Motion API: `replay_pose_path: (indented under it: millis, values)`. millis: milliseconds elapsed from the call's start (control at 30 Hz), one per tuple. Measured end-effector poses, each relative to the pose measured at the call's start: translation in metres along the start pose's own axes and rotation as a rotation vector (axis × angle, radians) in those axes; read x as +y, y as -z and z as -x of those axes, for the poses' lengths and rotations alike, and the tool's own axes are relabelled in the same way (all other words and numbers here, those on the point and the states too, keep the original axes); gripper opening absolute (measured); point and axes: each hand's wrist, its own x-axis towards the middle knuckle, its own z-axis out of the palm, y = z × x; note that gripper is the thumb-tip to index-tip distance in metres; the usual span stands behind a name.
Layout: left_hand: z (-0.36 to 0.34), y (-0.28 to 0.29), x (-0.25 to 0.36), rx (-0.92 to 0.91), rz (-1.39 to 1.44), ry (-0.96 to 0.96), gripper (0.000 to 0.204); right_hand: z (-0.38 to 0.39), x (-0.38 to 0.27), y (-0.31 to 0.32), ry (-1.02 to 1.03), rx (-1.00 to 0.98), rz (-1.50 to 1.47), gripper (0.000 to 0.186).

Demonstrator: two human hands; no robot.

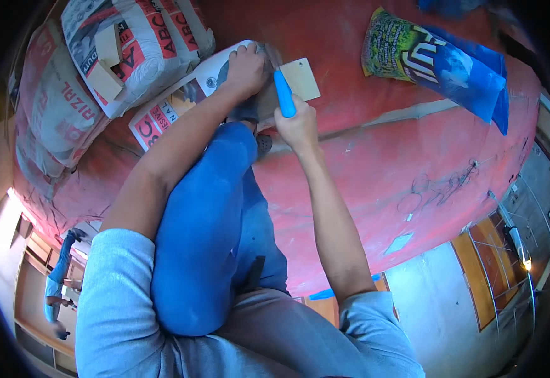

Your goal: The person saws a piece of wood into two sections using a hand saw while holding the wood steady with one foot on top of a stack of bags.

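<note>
The red floor [363,183] carries full sacks [155,69] piled toward its left edge and a blue-and-green bag [435,69] toward its right edge. Between them lies a white bag [213,68] under the left hand [248,69]; I cannot tell whether that grip is closed. The right hand [299,125] grips a blue handle [283,94] beside a pale square piece [303,79].

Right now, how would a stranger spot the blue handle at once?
On the broad red surface, look right of the printed white bags to the right hand. The blue handle is gripped there. It is slim and plain blue, unlike the flat, pale square beside it.
</note>
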Motion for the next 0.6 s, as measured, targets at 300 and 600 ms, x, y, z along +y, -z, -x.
replay_pose_path:
  millis: [300,600]
  values:
    - [0.003,0.011,-0.002,-0.048,-0.005,0.007,0.04,0.141,0.007,0.082,-0.024,-0.066,-0.139,0.015]
    - [0.005,0.009,-0.007,-0.038,-0.017,0.006,0.043,0.261,0.02,0.157,-0.047,-0.142,-0.04,0.022]
